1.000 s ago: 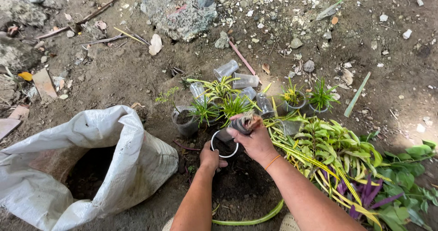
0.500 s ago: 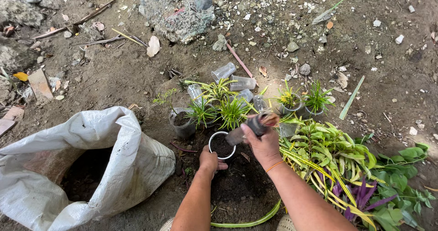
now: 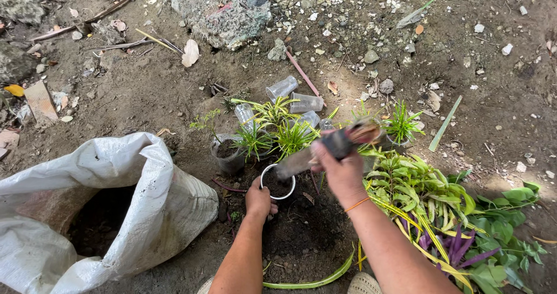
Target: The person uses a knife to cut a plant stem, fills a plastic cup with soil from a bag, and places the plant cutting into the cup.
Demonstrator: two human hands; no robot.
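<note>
Biggest risk here, judging by the angle: soil gets spilled past the rim. The trowel (image 3: 325,149) is held tilted down with its blade tip right at the mouth of the small cup (image 3: 277,182), and that mouth isn't much wider than the blade. If the tilt is steepened too fast, the load could be dumped over the side. The cup could also be knocked over, since it's only steadied low down on the near side and looks light.

The left hand (image 3: 259,200) is wrapped around the near side of the cup; how tightly it's pressed can't be told, the fingers are mostly hidden. The right hand (image 3: 341,172) is closed in a fist around the trowel's dark handle, blade pointing away from the grip toward the cup.

The cup sits on a dark soil patch (image 3: 301,230), directly below the blade tip and just ahead of the left hand. It's clear with a white rim, upright, already filled with dark soil close to the top. Just beyond it, potted seedlings (image 3: 272,132) are clustered, with empty clear cups (image 3: 293,95) lying further out. A white sack (image 3: 104,213) is slumped open off to the left of the grip.
</note>
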